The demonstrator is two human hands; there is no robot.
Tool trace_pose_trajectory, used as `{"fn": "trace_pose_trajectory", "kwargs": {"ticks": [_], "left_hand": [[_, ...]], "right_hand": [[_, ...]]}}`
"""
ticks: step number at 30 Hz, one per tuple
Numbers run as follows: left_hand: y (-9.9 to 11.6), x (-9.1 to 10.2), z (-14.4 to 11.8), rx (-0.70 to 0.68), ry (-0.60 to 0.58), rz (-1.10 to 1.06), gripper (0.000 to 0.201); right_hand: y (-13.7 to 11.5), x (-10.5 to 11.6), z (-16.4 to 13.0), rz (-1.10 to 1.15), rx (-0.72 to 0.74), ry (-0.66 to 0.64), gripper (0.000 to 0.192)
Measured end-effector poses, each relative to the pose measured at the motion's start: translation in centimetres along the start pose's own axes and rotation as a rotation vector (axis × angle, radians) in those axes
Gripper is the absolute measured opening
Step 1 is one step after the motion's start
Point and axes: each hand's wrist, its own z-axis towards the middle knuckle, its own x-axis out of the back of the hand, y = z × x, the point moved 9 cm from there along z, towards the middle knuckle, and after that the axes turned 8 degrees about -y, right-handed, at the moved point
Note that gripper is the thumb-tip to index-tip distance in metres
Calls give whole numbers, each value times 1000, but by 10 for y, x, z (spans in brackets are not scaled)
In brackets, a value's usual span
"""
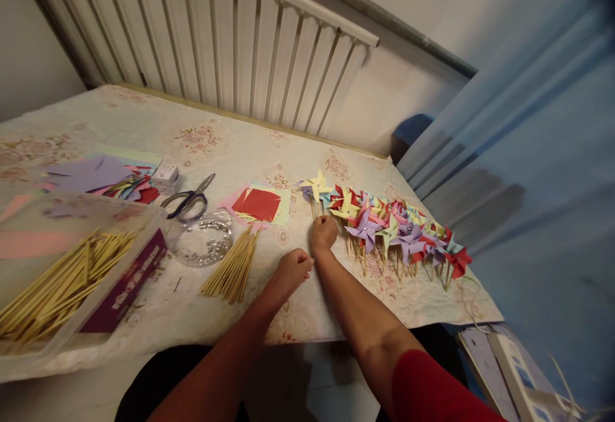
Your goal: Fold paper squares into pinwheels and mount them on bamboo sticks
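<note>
Two bare forearms, bare left hand [294, 267], bare right hand [323, 232], no rings or watch visible, red short sleeve [432, 390] on the right upper arm, dark clothing below

A pale cream tablecloth [202, 134] printed with faded pink floral medallions is the landmark. On it, at its right end, lie pinwheels [394, 230] in yellow, purple, red, pink and green. At its middle sits a red paper square [257, 204] on yellow and pink sheets. At its left are black-handled scissors [188, 199], lilac paper [89, 173] and tan sticks [57, 281].
</note>
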Motion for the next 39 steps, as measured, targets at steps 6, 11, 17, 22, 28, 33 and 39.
{"fn": "trace_pose_trajectory", "kwargs": {"ticks": [6, 11, 17, 22, 28, 33, 39], "left_hand": [[4, -2, -7, 0, -25, 38, 11], [9, -3, -11, 3, -31, 50, 11], [7, -5, -11, 16, -29, 44, 11], [6, -6, -12, 18, -45, 33, 11], [8, -8, -13, 21, -50, 49, 11], [9, -9, -14, 10, -56, 55, 9], [8, -8, -14, 15, -51, 56, 9]], "right_hand": [[0, -5, 3, -34, -18, -14, 22], [2, -7, 3, -62, -37, -23, 22], [1, -8, 4, -76, -55, -25, 21], [0, -9, 5, -87, -63, -33, 19], [-1, -9, 5, -89, -56, -32, 19], [1, -9, 5, -82, -55, -31, 18], [1, -8, 5, -71, -55, -26, 19]]}}
